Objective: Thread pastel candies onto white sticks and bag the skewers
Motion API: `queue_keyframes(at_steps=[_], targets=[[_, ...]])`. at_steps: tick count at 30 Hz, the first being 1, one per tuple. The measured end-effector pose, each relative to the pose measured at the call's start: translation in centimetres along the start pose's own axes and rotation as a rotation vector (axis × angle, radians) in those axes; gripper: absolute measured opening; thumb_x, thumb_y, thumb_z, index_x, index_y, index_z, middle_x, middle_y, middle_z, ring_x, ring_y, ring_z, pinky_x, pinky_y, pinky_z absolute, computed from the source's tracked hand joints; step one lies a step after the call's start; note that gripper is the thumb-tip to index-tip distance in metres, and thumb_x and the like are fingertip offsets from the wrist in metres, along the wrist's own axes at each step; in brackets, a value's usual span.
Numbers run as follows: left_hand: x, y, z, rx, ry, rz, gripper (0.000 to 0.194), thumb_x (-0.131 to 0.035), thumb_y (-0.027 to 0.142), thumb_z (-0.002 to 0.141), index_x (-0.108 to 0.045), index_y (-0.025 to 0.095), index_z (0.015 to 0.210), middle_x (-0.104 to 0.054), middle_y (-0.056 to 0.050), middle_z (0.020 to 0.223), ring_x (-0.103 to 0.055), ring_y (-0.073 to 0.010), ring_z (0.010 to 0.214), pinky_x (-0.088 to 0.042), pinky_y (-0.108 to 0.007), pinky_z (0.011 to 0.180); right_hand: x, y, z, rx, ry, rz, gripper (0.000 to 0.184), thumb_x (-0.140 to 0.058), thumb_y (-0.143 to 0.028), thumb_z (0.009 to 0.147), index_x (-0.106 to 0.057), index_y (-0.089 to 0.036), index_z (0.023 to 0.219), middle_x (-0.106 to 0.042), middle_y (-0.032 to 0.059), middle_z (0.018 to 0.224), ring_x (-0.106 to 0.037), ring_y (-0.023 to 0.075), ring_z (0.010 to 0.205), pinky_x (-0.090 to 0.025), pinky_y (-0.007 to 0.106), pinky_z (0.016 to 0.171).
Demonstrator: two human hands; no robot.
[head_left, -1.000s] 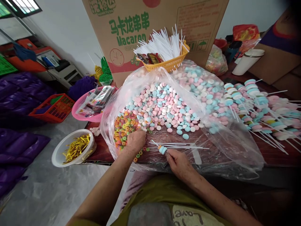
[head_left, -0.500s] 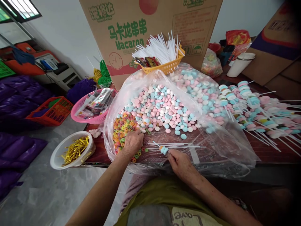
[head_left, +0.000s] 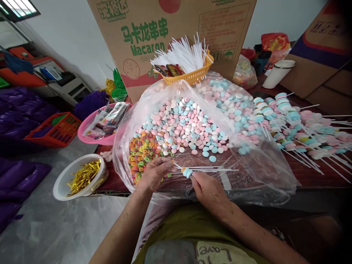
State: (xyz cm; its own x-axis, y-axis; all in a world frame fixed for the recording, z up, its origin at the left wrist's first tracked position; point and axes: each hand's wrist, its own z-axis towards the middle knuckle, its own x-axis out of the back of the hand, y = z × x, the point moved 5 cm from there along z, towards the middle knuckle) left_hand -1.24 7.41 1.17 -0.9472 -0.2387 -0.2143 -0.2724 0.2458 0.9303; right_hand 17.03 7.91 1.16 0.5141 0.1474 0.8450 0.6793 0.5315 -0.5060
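Observation:
In my right hand (head_left: 209,189) is a candy skewer (head_left: 187,172), a white stick threaded with blue candies and an orange ring near its tip. My left hand (head_left: 157,171) pinches a small orange gummy ring (head_left: 172,161) at the stick's upper left end. Whether the ring is around the tip or only touching it, I cannot tell. Behind the skewer lie several bare white sticks (head_left: 220,169) on the plastic sheet. Sugared gummy rings (head_left: 144,150) are heaped beside my left hand. Pink, white and blue candies (head_left: 187,124) spread out beyond both hands.
A yellow basket (head_left: 192,77) of white sticks stands before a large cardboard box (head_left: 176,22). Finished skewers (head_left: 299,135) pile up at right. On the left are a pink basket (head_left: 82,134) of packets and a white bowl (head_left: 59,183) of gold twist ties.
My left hand has come away from the gummy ring heap, toward the skewer, with an orange ring in its fingers. My right hand still holds the skewer in about the same place.

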Motion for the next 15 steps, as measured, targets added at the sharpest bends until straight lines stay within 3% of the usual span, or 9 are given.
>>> queue_keyframes(at_steps=[2, 7, 12, 15], targets=[[-0.2, -0.1, -0.1, 0.051, 0.013, -0.133, 0.028, -0.082, 0.029, 0.055, -0.064, 0.013, 0.068, -0.067, -0.001, 0.063, -0.067, -0.016, 0.06, -0.05, -0.025, 0.061, 0.0, -0.1, 0.0, 0.007, -0.027, -0.04, 0.024, -0.036, -0.019, 0.09, -0.05, -0.018, 0.071, -0.057, 0.0037, 0.07, -0.048, 0.0139, 0.063, -0.024, 0.027, 0.055], [-1.0, -0.8, -0.1, 0.097, -0.038, -0.131, 0.034, -0.085, 0.026, 0.051, -0.067, 0.013, 0.077, -0.066, 0.0, 0.064, -0.06, -0.009, 0.053, -0.047, -0.021, 0.056, 0.1, -0.6, -0.6, -0.013, -0.08, -0.093, 0.021, -0.038, -0.013, 0.087, -0.054, -0.017, 0.073, -0.058, 0.0045, 0.071, -0.047, 0.0134, 0.06, -0.021, 0.027, 0.052], [-2.8, -2.7, 0.3, 0.127, -0.126, 0.193, 0.043, -0.077, 0.047, 0.058, -0.067, 0.011, 0.08, -0.059, -0.001, 0.057, -0.047, -0.0083, 0.043, -0.046, -0.027, 0.049, 0.2, 1.0, 0.1, -0.07, -0.026, 0.081, 0.019, -0.04, -0.015, 0.083, -0.052, -0.018, 0.068, -0.055, 0.0034, 0.067, -0.045, 0.0133, 0.059, -0.026, 0.025, 0.055], [-2.7, -1.5, 2.5, 0.026, -0.012, 0.404, 0.04, -0.066, 0.045, 0.072, -0.066, 0.012, 0.095, -0.065, -0.006, 0.073, -0.053, -0.0121, 0.053, -0.045, -0.027, 0.053, 0.9, 4.0, 2.3, -0.159, 0.053, 0.156, 0.013, -0.046, -0.022, 0.079, -0.049, -0.019, 0.067, -0.052, 0.002, 0.067, -0.045, 0.0141, 0.063, -0.032, 0.024, 0.06]])
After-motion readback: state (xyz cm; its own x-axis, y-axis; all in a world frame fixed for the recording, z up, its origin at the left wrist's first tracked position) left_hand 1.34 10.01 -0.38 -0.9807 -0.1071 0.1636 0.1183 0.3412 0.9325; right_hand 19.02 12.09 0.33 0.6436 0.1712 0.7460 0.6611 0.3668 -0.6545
